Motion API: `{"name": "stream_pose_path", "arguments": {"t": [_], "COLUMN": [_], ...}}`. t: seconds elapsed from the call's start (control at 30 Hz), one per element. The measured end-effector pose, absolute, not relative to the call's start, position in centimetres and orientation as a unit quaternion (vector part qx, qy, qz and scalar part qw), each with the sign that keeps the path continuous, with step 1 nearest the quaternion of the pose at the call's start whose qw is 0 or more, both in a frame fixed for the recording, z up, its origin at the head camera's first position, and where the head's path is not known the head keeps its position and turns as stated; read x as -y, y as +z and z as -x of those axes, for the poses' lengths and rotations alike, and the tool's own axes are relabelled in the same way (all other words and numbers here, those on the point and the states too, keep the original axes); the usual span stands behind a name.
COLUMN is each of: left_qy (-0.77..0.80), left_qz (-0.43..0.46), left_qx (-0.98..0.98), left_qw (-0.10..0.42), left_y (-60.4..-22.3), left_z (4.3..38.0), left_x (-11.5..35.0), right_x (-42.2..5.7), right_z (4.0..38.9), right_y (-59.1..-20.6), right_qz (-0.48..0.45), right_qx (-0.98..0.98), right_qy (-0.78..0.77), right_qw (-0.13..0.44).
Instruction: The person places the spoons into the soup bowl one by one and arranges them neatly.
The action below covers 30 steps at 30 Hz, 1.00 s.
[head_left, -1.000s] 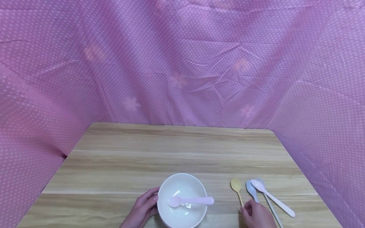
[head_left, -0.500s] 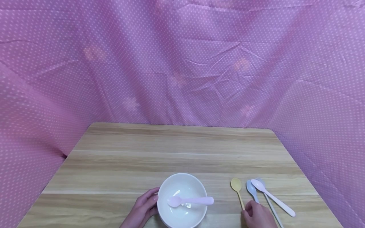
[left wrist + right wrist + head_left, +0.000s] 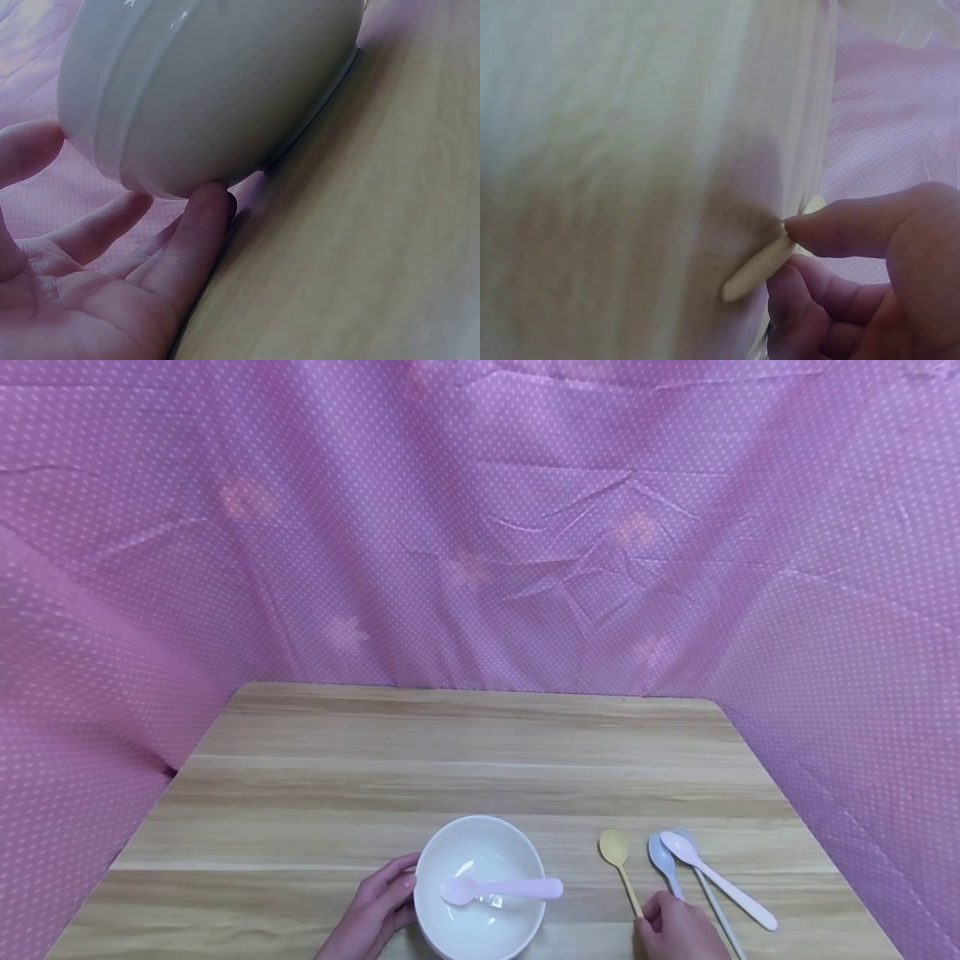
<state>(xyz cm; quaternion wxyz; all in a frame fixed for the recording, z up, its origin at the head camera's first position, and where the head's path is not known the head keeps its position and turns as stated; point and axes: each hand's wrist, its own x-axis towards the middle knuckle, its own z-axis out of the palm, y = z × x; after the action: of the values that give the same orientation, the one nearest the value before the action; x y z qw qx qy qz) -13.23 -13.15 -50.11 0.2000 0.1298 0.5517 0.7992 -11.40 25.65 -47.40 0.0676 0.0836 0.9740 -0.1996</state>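
A white bowl stands near the table's front edge, with a pale pink spoon lying across it, handle over the right rim. My left hand rests beside it, thumb and fingertips touching its outer wall; in the left wrist view the fingers look nearly straight against the bowl. To the right, my right hand pinches the handle of a yellow spoon between thumb and fingers. In the right wrist view the handle's end sticks out past the thumb tip, close to the tabletop.
Close by my right hand lie a blue spoon, a second bluish spoon partly covered, and a pale pink spoon crossing over it. Pink dotted cloth hangs around the wooden table behind and on both sides.
The yellow spoon's head has swung slightly left, and more of its handle shows ahead of my right hand. My left hand and the bowl have stayed put.
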Motion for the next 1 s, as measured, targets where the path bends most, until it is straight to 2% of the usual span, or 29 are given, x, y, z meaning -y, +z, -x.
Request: {"name": "stream_pose_path", "arguments": {"t": [0.47,0.73,1.0], "left_qy": [0.797,0.801,0.798], "left_qz": [-0.127,-0.126,-0.124], "left_qx": [-0.555,-0.549,-0.553], "left_qw": [0.203,0.203,0.204], "left_y": [-49.9,-50.0,-50.0], "left_z": [13.2,13.2,13.2], "left_x": [13.2,13.2,13.2], "right_x": [-25.3,-24.7,-24.4], "right_z": [11.5,11.5,11.4], "right_y": [-47.5,-46.7,-46.2], "right_qz": [-0.067,-0.068,-0.075], "right_qx": [-0.972,-0.968,-0.963], "right_qy": [-0.213,-0.236,-0.258], "right_qw": [0.071,0.050,0.005]}}
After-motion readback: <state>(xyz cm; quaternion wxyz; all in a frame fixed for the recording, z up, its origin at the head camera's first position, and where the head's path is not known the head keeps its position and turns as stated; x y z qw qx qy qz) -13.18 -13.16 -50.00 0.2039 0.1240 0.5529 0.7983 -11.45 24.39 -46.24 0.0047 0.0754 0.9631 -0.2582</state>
